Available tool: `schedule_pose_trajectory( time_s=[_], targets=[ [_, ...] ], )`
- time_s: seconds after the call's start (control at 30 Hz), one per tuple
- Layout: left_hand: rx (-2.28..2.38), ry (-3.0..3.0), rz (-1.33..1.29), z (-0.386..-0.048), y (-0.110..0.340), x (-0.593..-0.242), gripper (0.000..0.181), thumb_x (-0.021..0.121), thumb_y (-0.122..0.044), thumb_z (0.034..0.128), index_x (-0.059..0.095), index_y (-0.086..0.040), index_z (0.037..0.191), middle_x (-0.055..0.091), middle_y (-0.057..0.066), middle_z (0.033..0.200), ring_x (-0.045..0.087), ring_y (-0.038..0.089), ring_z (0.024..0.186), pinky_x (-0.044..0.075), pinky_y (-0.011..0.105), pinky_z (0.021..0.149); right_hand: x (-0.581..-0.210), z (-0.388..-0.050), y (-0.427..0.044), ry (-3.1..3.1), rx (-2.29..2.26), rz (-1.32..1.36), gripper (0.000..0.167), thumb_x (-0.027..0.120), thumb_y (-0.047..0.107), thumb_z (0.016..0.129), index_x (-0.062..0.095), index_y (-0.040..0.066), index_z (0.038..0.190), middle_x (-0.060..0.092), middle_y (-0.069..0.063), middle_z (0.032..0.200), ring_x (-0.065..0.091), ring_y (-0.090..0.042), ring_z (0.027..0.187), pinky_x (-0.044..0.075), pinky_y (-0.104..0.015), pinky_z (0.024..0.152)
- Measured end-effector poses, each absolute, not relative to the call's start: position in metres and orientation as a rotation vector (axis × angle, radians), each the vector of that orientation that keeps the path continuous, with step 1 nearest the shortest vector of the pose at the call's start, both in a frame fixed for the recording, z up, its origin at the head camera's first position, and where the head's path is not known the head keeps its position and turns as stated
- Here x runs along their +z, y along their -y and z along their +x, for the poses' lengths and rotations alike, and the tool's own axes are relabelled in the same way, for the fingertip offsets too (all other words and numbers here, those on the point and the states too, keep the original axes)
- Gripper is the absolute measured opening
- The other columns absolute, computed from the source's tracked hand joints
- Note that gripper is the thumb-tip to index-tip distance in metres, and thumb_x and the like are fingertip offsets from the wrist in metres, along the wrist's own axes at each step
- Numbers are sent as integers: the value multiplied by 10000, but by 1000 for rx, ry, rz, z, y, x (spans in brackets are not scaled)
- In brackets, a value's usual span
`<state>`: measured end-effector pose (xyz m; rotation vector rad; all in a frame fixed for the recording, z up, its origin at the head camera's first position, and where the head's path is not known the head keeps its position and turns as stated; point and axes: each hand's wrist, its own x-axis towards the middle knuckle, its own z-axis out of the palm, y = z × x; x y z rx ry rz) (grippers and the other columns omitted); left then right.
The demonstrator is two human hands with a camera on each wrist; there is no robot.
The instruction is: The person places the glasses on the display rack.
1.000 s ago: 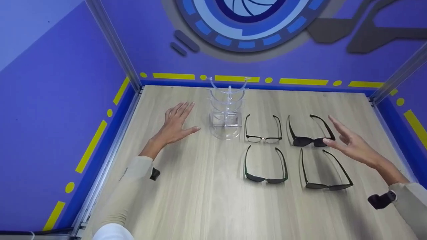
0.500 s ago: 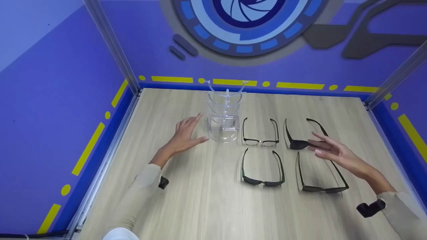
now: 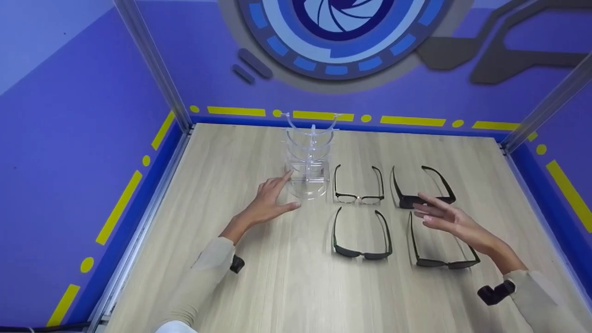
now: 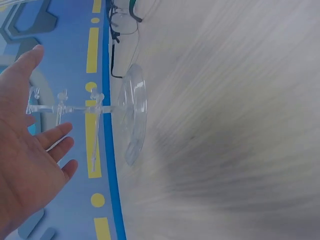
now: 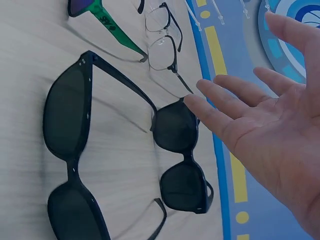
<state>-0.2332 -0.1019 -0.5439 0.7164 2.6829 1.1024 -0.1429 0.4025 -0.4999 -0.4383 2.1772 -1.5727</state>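
Note:
A clear plastic tiered glasses stand point(image 3: 313, 147) stands upright at the back; its round base point(image 4: 134, 110) shows in the left wrist view. Beside its lower left, my left hand point(image 3: 268, 203) has its thumb spread from the fingers and holds nothing; whether a fingertip touches the stand I cannot tell. My right hand point(image 3: 455, 225), empty with fingers extended, hovers over black sunglasses point(image 3: 407, 202) at the back right and partly covers them. Nearer lie other black sunglasses point(image 3: 447, 264). Green-sided sunglasses point(image 3: 349, 252) and clear-lensed eyeglasses point(image 3: 337, 181) lie left of these.
The wooden tabletop point(image 3: 296, 296) is bounded by a purple-blue back wall point(image 3: 203, 83) and a left side wall point(image 3: 69, 185). Metal posts point(image 3: 152, 64) mark the corners. All the glasses lie with temples unfolded, pointing to the back.
My left hand has moved right and nearer, up to the stand's base. My right hand has moved left and nearer across the back-right sunglasses. Stand and glasses lie as before; the view tilted slightly.

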Motion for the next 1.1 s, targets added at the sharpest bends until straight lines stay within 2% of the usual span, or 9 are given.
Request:
schedule_pose_trajectory(
  time_s=[0.13,0.3,0.4,0.57,0.63,0.73,0.83,1.0,1.1],
  targets=[
    [1161,-2648,721,-227,96,-555,911,651,-535,959,144,-237,1655,388,108,1623,310,307,1511,178,572,1252,-506,-143,-399,-2117,-1623,-447,660,474,67,1074,127,44,1636,475,178,1512,521,6,1362,502,-182,1049],
    [1235,-2598,687,-218,88,-570,864,647,-490,973,192,-200,1648,441,98,1577,340,308,1494,202,580,1243,-516,-141,-397,-2026,-1648,-499,654,444,49,1081,91,18,1631,457,96,1559,533,-25,1364,511,-212,1059],
    [1261,-2569,700,-211,85,-578,860,650,-484,973,208,-174,1643,462,121,1554,359,323,1478,220,595,1232,-521,-140,-396,-1995,-1651,-524,650,430,32,1081,76,0,1626,441,15,1583,543,-50,1365,515,-228,1063],
    [1299,-2505,728,-202,79,-587,839,638,-459,991,200,-166,1644,478,144,1521,399,321,1441,265,593,1216,-524,-139,-388,-2020,-1608,-422,646,444,110,1094,104,66,1642,307,-242,1640,566,-75,1351,522,-250,1063],
    [1331,-2465,726,-199,75,-590,831,629,-448,1000,191,-161,1645,483,153,1508,418,321,1425,302,588,1203,-524,-138,-383,-2015,-1584,-366,652,454,145,1096,110,101,1648,243,-302,1642,571,-81,1347,526,-271,1066],
    [1376,-2414,726,-195,70,-594,817,615,-436,1012,191,-138,1643,497,172,1490,462,331,1395,361,573,1176,-526,-135,-377,-1988,-1559,-327,670,465,164,1094,96,117,1652,198,-322,1647,559,-116,1366,524,-321,1083],
    [1391,-2382,743,-191,63,-596,799,605,-427,1020,203,-119,1637,514,180,1473,503,331,1364,398,557,1157,-527,-134,-371,-1969,-1541,-330,671,453,181,1101,76,108,1651,172,-331,1650,512,-224,1418,512,-343,1101],
    [1386,-2326,787,-186,52,-600,763,597,-379,1035,216,-93,1631,529,192,1450,554,320,1299,469,504,1101,-530,-132,-362,-1925,-1534,-352,650,426,198,1112,79,54,1642,114,-347,1654,299,-497,1479,498,-331,1114],
    [1400,-2288,800,-183,47,-602,740,602,-326,1038,228,-74,1625,535,199,1436,584,322,1251,515,467,1048,-533,-130,-357,-1915,-1532,-336,650,439,203,1108,100,29,1635,97,-336,1661,231,-540,1487,494,-337,1118]
  ],
)
